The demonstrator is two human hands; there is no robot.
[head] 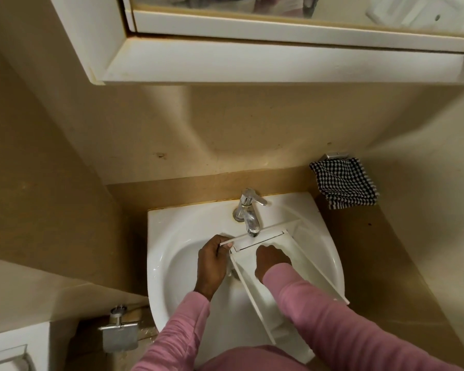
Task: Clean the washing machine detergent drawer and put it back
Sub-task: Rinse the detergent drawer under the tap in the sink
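detergent drawer (306,253): near end hidden under the right sleeve (319,311) and the torso; compartments covered by the right hand (272,259).
right hand: fingers out of sight inside the detergent drawer; whether they hold anything cannot be told.
drain (235,274): mostly hidden behind the left hand (212,266) and the detergent drawer's side wall.
tap (248,210): water at the spout too faint to tell.
mirror cabinet (252,60): cut off by the top edge; reflection blurred.
white fixture (3,354), lower-left corner: cut off, unidentifiable.
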